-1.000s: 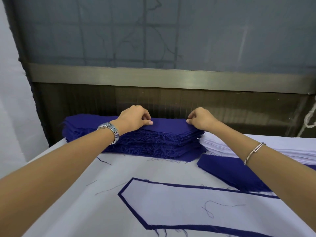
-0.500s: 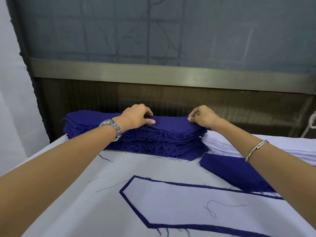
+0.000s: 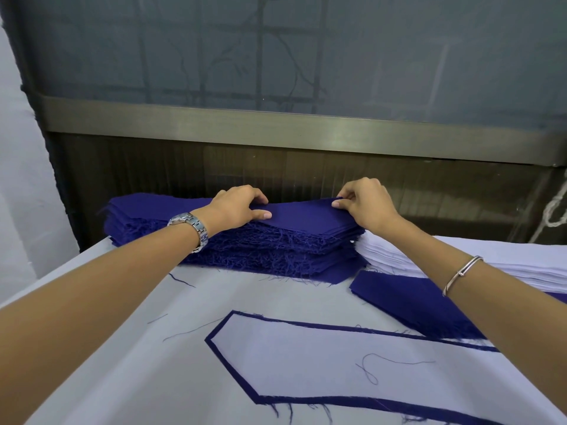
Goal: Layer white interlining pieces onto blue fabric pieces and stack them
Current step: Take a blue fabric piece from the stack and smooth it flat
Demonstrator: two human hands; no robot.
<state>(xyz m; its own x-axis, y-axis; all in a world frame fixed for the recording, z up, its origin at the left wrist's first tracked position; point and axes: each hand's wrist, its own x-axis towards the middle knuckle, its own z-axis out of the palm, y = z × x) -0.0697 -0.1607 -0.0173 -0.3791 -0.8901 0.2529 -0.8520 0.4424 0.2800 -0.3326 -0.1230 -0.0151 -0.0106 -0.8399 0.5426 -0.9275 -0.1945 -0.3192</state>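
Observation:
A thick stack of blue fabric pieces (image 3: 260,243) with frayed edges lies at the back of the table. My left hand (image 3: 236,207) and my right hand (image 3: 365,204) each pinch the top blue piece (image 3: 302,214), which rises a little off the stack between them. To the right sits a stack of white interlining pieces (image 3: 503,256). In front of me lies a blue piece with a white interlining piece (image 3: 331,360) laid on it, blue showing as a border.
A thin pile of blue pieces (image 3: 411,302) lies under my right forearm. Loose blue threads (image 3: 371,368) are scattered on the white table cover (image 3: 122,348). A dark panel with a metal rail (image 3: 276,127) stands close behind the stacks.
Both hands stay on the top blue piece; its middle and right edge have lifted slightly off the stack.

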